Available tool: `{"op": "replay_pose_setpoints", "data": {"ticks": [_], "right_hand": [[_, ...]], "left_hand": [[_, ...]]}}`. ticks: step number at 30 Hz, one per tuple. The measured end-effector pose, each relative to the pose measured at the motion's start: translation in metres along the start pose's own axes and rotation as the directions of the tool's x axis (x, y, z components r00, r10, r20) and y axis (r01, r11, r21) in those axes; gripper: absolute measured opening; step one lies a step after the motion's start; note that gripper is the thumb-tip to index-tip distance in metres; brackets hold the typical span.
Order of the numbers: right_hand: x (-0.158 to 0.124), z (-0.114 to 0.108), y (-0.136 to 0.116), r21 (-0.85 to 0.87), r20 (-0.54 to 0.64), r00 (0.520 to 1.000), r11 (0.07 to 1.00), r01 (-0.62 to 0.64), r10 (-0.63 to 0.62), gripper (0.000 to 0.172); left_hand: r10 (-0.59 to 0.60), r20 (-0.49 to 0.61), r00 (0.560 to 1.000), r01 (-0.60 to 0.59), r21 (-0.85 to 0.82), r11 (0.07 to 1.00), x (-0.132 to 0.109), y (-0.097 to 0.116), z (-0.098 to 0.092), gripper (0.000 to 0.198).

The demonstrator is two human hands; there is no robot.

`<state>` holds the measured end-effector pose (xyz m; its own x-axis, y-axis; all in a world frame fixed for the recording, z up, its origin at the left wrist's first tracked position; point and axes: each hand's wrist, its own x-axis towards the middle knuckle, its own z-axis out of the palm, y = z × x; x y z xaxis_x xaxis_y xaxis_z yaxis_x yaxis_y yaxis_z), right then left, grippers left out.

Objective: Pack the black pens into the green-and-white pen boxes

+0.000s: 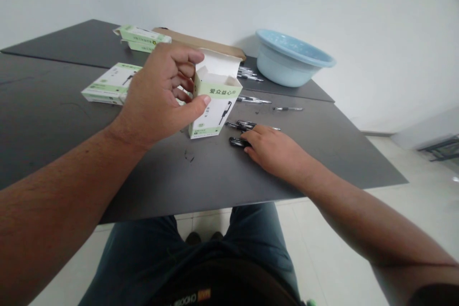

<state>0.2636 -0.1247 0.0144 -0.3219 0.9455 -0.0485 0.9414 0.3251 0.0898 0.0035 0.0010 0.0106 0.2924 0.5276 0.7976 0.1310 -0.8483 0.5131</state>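
A small green-and-white pen box (215, 111) stands upright on the dark table with its top flap raised. My left hand (161, 88) grips it from the left, thumb on the front and the other fingers round the side and back. To its right my right hand (272, 146) rests low over the table, fingers curled down on black-capped gel pens (239, 142); its fingertips are partly hidden. More pens (251, 100) lie behind that hand, and a single pen (289, 109) lies apart to the right.
Closed pen boxes (111, 81) lie left of my left hand, with stacked boxes (143, 37) farther back. A flat brown cardboard piece (204, 44) lies along the wall. The light blue basin (287, 62) stands at the back right, with several pens (249, 74) beside it. The table's front edge (215, 207) is close to my legs.
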Motion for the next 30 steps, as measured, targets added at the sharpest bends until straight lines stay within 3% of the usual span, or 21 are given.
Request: {"op": "replay_pose_setpoints", "data": {"ticks": [6,11,16,19,21,24,28,30], "right_hand": [[0.012,-0.007,0.002,0.112,0.098,0.995,0.994,0.003,-0.014,0.027],[0.008,-0.006,-0.004,0.048,0.113,0.994,0.999,-0.004,-0.002,0.023],[-0.004,-0.016,-0.005,0.026,0.058,0.998,1.000,-0.005,0.003,0.021],[-0.013,-0.035,0.010,0.082,-0.076,0.987,0.987,-0.139,0.145,0.020],[-0.019,-0.049,0.027,0.110,-0.252,0.932,0.964,-0.241,0.262,0.025],[-0.029,-0.063,0.051,0.186,-0.522,0.787,0.944,-0.272,0.329,0.036],[-0.034,-0.071,0.063,0.374,-0.706,0.597,0.916,-0.143,0.381,0.029],[-0.029,-0.074,0.058,0.498,-0.742,0.517,0.867,-0.003,0.427,0.023]], "left_hand": [[-0.027,0.003,1.000,0.027,-0.018,0.999,0.000,-0.003,0.000,0.076],[0.007,0.010,1.000,-0.007,-0.012,1.000,0.000,-0.004,0.000,0.076],[-0.049,0.006,0.999,0.049,-0.028,0.998,-0.001,0.005,0.000,0.068],[-0.077,0.017,0.997,0.078,-0.052,0.996,-0.002,0.010,0.000,0.063],[-0.078,0.018,0.997,0.079,-0.060,0.995,-0.002,0.011,0.000,0.063],[-0.084,0.014,0.996,0.085,-0.056,0.995,-0.003,0.009,-0.001,0.063],[-0.109,0.022,0.994,0.110,-0.054,0.992,-0.002,0.007,-0.001,0.068],[-0.133,0.020,0.991,0.134,-0.066,0.989,-0.003,0.008,0.000,0.069]]}}
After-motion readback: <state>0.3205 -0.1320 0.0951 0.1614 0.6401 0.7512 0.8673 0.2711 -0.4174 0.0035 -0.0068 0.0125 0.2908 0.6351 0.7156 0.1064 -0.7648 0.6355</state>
